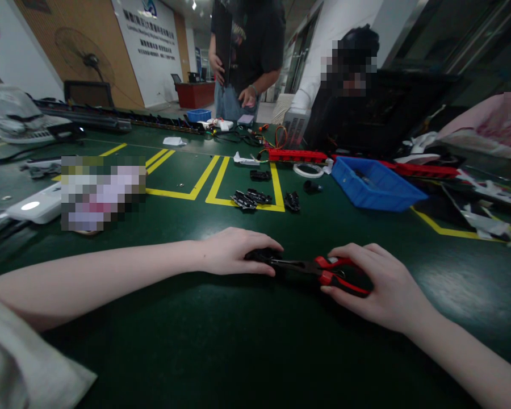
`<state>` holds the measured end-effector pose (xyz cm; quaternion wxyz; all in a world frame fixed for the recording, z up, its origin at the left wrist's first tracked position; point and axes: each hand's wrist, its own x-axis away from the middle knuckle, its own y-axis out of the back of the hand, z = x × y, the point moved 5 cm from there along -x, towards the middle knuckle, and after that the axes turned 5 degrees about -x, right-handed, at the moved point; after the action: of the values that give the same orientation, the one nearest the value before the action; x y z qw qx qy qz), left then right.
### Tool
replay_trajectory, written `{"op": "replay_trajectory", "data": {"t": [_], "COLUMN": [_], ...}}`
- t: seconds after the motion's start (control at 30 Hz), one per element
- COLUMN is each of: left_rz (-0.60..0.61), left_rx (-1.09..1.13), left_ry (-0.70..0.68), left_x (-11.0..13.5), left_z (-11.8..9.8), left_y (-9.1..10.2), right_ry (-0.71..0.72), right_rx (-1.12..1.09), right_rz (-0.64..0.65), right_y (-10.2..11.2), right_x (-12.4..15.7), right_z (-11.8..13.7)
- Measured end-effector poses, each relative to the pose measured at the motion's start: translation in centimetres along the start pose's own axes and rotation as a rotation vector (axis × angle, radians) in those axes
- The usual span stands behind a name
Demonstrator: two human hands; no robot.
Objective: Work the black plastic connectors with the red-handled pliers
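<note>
My left hand [238,251] is closed round a small black part [262,255], which it holds low over the green table [174,352]. Red-handled long-nose pliers [323,270] sit in my right hand [383,284], thumb below and fingers above the grips. The jaws of the pliers point left and reach the black part; whether they grip it I cannot tell. Beyond my hands lie several similar black parts [258,196], some overlapping, near the yellow tape. Another black part [292,201] rests to their right, close to a dark cylindrical piece [313,186].
A blue bin [372,184] stands at the back right, beside a white ring [308,170] and a red strip [297,155]. On the left lie a phone [104,199] and a white device [38,203]. One person [249,57] stands across the table; others sit at the right.
</note>
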<state>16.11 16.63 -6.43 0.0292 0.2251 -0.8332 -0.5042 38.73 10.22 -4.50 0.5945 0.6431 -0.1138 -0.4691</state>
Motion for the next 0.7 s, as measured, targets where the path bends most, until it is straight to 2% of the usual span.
{"op": "replay_trajectory", "data": {"t": [0.3, 0.47, 0.7], "left_rz": [-0.022, -0.022, -0.08], "left_rx": [-0.04, -0.147, -0.248], "left_ry": [-0.038, -0.063, -0.098], "left_x": [0.1, 0.13, 0.54], "left_z": [-0.36, -0.36, -0.64], "left_y": [0.11, -0.2, -0.22], "right_ry": [-0.011, 0.022, 0.038], "right_rx": [0.002, 0.027, 0.054], "right_rz": [-0.028, -0.026, -0.019], "right_y": [0.07, 0.02, 0.04], "right_x": [0.06, 0.25, 0.15], "right_z": [0.36, 0.65, 0.78]}}
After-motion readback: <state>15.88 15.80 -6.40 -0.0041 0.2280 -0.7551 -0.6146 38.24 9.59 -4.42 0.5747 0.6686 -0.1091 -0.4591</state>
